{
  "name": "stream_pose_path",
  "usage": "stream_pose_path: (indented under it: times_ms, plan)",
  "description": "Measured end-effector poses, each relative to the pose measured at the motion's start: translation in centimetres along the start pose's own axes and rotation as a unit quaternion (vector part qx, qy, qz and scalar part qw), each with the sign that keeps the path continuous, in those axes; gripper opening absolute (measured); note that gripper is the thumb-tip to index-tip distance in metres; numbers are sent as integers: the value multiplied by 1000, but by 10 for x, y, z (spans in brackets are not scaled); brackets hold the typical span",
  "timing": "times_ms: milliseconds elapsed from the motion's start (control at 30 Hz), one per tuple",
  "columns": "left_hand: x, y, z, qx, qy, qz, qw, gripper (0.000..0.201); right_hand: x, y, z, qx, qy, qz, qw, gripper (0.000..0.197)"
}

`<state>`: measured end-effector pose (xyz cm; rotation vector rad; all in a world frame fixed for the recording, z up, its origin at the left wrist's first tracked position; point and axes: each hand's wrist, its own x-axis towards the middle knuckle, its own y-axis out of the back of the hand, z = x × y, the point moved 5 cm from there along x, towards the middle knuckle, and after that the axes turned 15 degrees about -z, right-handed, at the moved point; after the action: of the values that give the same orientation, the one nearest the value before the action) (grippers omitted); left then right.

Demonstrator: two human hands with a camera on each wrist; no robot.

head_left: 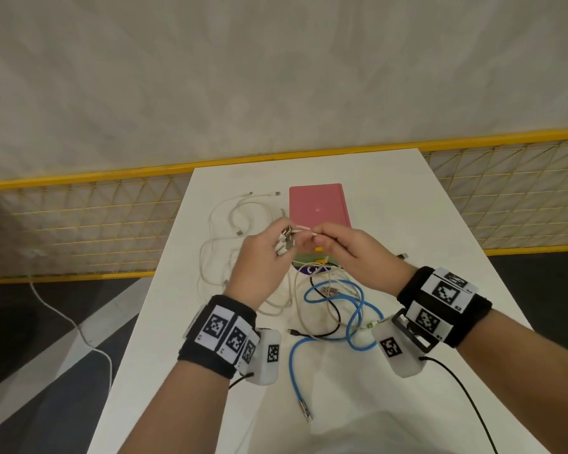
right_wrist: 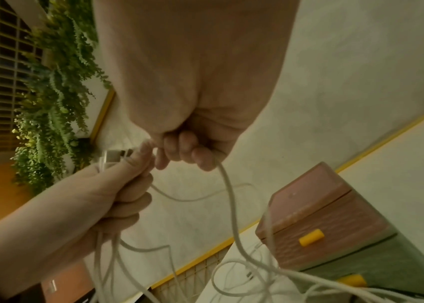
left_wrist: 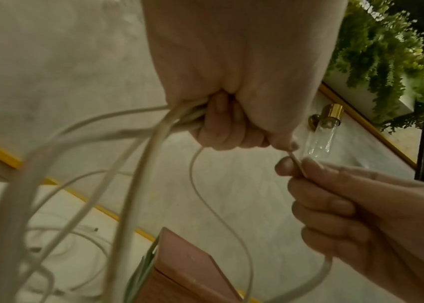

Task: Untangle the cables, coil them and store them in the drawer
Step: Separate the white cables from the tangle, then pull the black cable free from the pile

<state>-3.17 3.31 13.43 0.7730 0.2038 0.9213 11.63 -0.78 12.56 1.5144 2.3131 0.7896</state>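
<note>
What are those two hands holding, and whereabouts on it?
Left hand grips a bundle of white cable loops near a plug; right hand pinches one white strand just beside it.

White table (head_left: 407,204) — pink drawer box (head_left: 318,204), white cables (head_left: 217,224), blue cable (head_left: 354,309).

Inside the fingers of the left hand (left_wrist: 234,123), the white cables (left_wrist: 138,131) are disappearing, so their number there cannot be counted. Below those fingers the strands are blurring and running off the lower picture edge. The right hand (left_wrist: 361,205) is hiding the stretch of cable between its fingertips and palm. Beneath both hands, the front of the drawer box (head_left: 318,204) is mostly lying covered. The black cable (head_left: 328,309) is vanishing under the blue cable (head_left: 351,306).
</note>
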Motion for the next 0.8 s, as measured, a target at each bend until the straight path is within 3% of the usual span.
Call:
stream_pose_path:
  times_ms: [167,367,533,633,700,800]
  plan:
    - [-6,33,-14,-5,30,126,992,27,-6,4,15,-10,-42,-15,999,21]
    - [-15,40,-17,-10,41,152,988,24,15,2,23,-178,-89,-65,978,21]
    - [-28,56,-29,-65,61,205,975,28,54,21,-7,-102,-74,-24,992,26]
    - [-30,62,-36,-97,77,196,973,19,94,36,-20,-68,-41,12,997,23]
    - [-27,60,-39,-115,80,168,976,42,120,43,-25,-61,-39,14,997,34]
    - [-22,53,-45,-136,86,131,978,77,143,40,-23,-66,-59,-36,995,66]
